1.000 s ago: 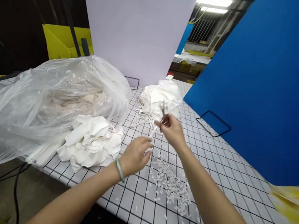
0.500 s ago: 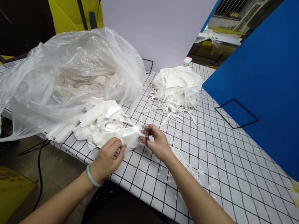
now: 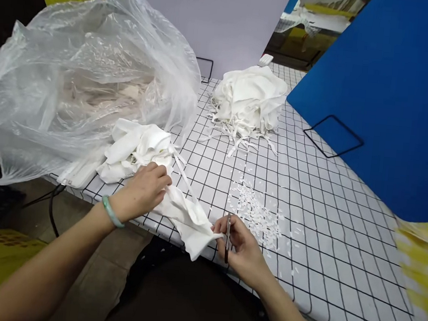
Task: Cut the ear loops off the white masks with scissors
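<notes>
A white cloth piece (image 3: 189, 221) stretches between my two hands over the table's front edge. My left hand (image 3: 145, 189), with a green bangle at the wrist, is closed on the cloth's left part, beside a crumpled white cloth pile (image 3: 139, 146). My right hand (image 3: 238, 246) pinches the cloth's right corner and also holds small metal snips (image 3: 228, 237), which point up and away. Small white scraps (image 3: 258, 212) lie scattered beyond my right hand. Farther back sits a heap of white cloth pieces with thin straps (image 3: 248, 98).
A large clear plastic bag (image 3: 93, 78) with pale material inside fills the left of the grid-patterned table (image 3: 328, 232). A pale panel (image 3: 205, 18) and a blue panel (image 3: 389, 106) stand behind. Yellow checked cloth (image 3: 423, 271) lies at the right edge.
The view has tilted down and shifted. My right hand has come nearer my body with the cloth's corner, drawing the piece out from the pile. My left hand has moved left.
</notes>
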`<state>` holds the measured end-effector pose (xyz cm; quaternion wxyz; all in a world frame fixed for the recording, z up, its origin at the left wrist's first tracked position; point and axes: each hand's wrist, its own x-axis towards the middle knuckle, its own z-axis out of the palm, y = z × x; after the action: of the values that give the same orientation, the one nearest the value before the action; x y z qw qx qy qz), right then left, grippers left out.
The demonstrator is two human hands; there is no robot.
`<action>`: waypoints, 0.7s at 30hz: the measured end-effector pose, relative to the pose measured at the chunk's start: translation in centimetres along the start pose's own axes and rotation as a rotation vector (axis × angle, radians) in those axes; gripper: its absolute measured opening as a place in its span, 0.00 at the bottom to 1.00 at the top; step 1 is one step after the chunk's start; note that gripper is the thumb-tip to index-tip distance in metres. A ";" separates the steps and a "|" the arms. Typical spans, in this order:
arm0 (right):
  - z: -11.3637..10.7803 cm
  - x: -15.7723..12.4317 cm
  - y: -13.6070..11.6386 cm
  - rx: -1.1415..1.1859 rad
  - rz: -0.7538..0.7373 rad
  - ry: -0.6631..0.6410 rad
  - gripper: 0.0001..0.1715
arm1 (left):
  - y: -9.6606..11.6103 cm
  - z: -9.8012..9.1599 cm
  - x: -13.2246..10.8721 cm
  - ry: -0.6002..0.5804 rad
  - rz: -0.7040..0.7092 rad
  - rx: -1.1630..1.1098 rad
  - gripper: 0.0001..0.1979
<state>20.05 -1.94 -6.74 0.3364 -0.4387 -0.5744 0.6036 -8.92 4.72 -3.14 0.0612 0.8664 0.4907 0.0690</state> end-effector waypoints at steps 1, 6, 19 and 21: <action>-0.2 -0.1 0.1 -0.033 0.022 0.001 0.13 | -0.2 -0.6 0.0 -0.038 0.025 0.033 0.07; 0.2 1.3 -0.5 -0.096 0.025 0.105 0.17 | -0.5 0.3 1.4 -0.061 0.133 -0.056 0.11; 2.4 7.5 -2.5 0.210 0.027 0.127 0.16 | 1.3 -5.5 2.2 -0.289 -0.108 -0.700 0.11; 1.1 8.0 -3.6 0.339 0.023 0.080 0.19 | 1.7 -6.2 1.8 -0.384 -0.119 -0.824 0.15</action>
<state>15.57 5.29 -4.40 0.4211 -0.4058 -0.4455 0.6779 -7.64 5.65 3.36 0.4944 0.7373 0.4510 0.0927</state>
